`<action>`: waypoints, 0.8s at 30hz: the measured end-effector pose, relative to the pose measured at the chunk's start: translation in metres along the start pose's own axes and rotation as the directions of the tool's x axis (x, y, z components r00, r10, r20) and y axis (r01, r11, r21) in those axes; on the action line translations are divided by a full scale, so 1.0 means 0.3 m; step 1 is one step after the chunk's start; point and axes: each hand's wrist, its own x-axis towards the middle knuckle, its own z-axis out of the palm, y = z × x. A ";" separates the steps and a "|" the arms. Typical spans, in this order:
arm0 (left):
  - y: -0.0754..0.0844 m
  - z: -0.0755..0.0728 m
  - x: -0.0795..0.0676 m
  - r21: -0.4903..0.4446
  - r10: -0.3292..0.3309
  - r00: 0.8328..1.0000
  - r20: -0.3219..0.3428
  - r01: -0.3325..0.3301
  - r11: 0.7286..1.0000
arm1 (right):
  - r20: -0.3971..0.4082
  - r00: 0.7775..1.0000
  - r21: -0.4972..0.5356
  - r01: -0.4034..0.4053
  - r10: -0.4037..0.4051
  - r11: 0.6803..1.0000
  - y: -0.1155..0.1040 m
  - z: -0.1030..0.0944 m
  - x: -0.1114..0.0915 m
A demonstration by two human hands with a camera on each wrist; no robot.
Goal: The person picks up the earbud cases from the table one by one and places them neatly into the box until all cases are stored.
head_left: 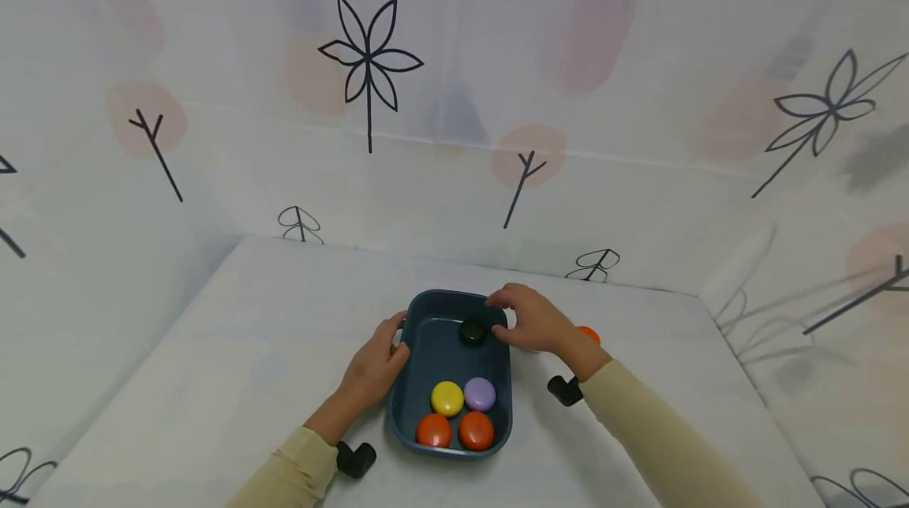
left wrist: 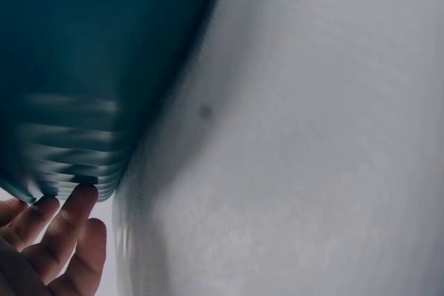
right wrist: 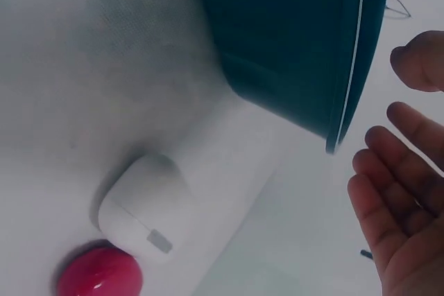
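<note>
At the frame's lower centre, the left hand (head_left: 372, 370) grips the left rim of a blue tray (head_left: 426, 362). The right hand (head_left: 534, 320) arches over its upper-right rim, thumb and fingers parted, holding nothing, near a black disc (head_left: 472, 331) inside. A white table (head_left: 284, 326) spreads below a white backdrop (head_left: 469, 11) with line-drawn flowers (head_left: 368, 58).

White wall-like backdrop (head_left: 454, 35) behind a flat white tabletop (head_left: 234, 382)
Backdrop's got black line-drawn flowers (head_left: 368, 58) and soft pink blotches (head_left: 600, 39), plus there's a rounded white computer mouse (right wrist: 142, 202) on the tabletop.
</note>
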 end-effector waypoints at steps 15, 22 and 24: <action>-0.001 -0.001 0.000 -0.003 0.006 1.000 0.003 -0.006 1.000 | 0.170 0.977 -0.060 0.142 -0.130 0.988 -0.049 0.043 0.038; -0.001 0.003 -0.002 -0.009 0.005 1.000 -0.006 -0.005 1.000 | 0.209 0.973 -0.126 0.125 -0.096 0.984 -0.049 0.075 0.063; -0.001 0.004 -0.001 -0.009 0.007 1.000 -0.010 -0.007 1.000 | 0.216 0.972 -0.144 0.130 -0.097 0.981 -0.047 0.082 0.070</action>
